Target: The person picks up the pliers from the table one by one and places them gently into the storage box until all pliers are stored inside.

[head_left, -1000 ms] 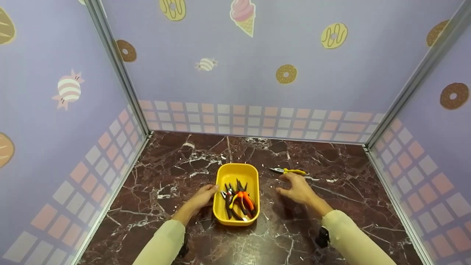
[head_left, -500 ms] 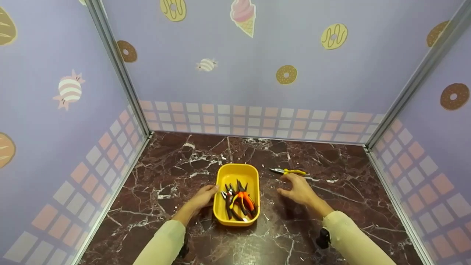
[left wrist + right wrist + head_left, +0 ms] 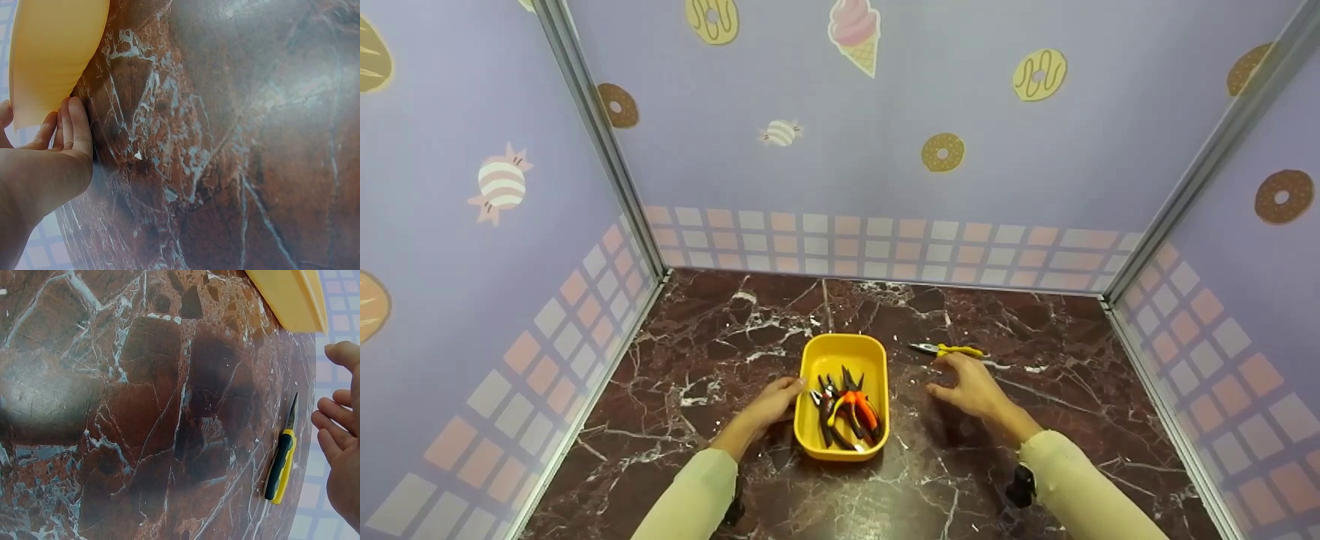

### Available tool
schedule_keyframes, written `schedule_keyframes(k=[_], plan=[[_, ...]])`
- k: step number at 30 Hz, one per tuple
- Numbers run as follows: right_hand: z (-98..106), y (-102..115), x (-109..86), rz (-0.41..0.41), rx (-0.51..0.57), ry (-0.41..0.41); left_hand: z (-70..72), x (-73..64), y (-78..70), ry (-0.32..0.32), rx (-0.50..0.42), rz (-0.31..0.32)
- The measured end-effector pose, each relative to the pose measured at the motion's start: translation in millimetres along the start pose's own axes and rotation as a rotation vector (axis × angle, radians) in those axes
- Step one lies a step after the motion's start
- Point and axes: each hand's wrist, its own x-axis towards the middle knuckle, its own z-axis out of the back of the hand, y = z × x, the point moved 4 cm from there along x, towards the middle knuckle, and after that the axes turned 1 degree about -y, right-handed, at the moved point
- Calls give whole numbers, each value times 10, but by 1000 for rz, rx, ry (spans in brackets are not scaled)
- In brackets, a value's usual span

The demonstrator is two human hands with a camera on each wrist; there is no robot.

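Note:
A yellow plastic box (image 3: 844, 346) with rounded corners stands on the table and holds several pliers, among them orange-handled pliers (image 3: 856, 397). My left hand (image 3: 769, 403) rests against the box's left side; in the left wrist view its fairly straight fingers (image 3: 80, 126) touch the outer wall, with the thumb close to the rim. Yellow-and-black long-nose pliers (image 3: 949, 349) lie on the tabletop right of the box. Just in front of them my right hand (image 3: 971, 386) is held above the table, thumb and fingers apart, holding nothing. The right wrist view shows these pliers (image 3: 281, 464) apart from the hand.
The dark red marbled table (image 3: 720, 480) is bounded by a patterned back wall (image 3: 855, 180), a left wall (image 3: 450, 285) and a right wall (image 3: 1245, 300). Metal posts stand in the corners. Small white specks are scattered on the tabletop.

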Motion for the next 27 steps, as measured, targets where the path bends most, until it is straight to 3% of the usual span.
schedule_keyframes(k=[27], plan=[[25,-73,-45,-15,15,-15,2,-13,4,-8,-15,12]])
